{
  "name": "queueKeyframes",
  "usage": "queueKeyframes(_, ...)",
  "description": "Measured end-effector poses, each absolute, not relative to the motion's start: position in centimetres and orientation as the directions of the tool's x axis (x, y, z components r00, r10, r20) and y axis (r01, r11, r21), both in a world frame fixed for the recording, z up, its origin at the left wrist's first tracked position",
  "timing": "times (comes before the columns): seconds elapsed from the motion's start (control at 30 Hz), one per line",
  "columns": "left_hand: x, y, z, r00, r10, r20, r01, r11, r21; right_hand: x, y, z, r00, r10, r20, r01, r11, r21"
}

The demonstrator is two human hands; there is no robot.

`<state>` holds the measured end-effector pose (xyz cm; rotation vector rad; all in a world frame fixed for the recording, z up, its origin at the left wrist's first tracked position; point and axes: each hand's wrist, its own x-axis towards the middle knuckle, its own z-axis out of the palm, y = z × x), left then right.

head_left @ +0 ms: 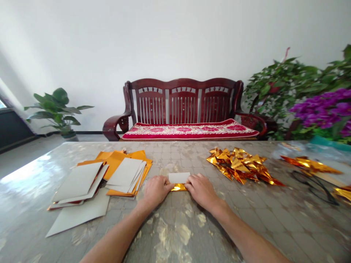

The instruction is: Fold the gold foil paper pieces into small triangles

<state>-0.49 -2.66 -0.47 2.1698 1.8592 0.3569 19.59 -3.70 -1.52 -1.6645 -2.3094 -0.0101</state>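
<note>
A small sheet of gold foil paper (179, 177) lies in front of me, its pale grey back upward and its near edge folded over to show a shiny gold strip. My left hand (157, 188) pinches the left end of that fold, thumb against the strip. At the right end, my right hand (200, 189) grips the same fold with fingers curled. Left of my hands rest stacks of grey-backed paper sheets (127, 175) with orange sheets under them. A heap of folded gold foil pieces (238, 164) lies to the right.
Another pile of grey sheets (79, 182) spreads at the left of the patterned table (170, 237). Black-framed glasses (315, 186), loose gold pieces and clear plastic lie at the right. Beyond the table stand a wooden bench (182, 106), a potted plant (59, 109) and purple flowers (323, 109).
</note>
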Motion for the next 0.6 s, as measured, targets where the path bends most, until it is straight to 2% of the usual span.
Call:
queueKeyframes(0.4,-0.28,-3.04,-0.72,0.183,0.976,0.114,0.948,-0.206,0.244,19.50,-3.58,-1.66,-0.276,0.929,0.245,0.937,0.317,-0.146)
queueKeyframes(0.6,-0.12,-3.59,-1.16,0.213,0.961,0.176,0.936,-0.252,0.247,19.55,-3.61,-2.01,-0.281,0.919,0.276,0.936,0.325,-0.131)
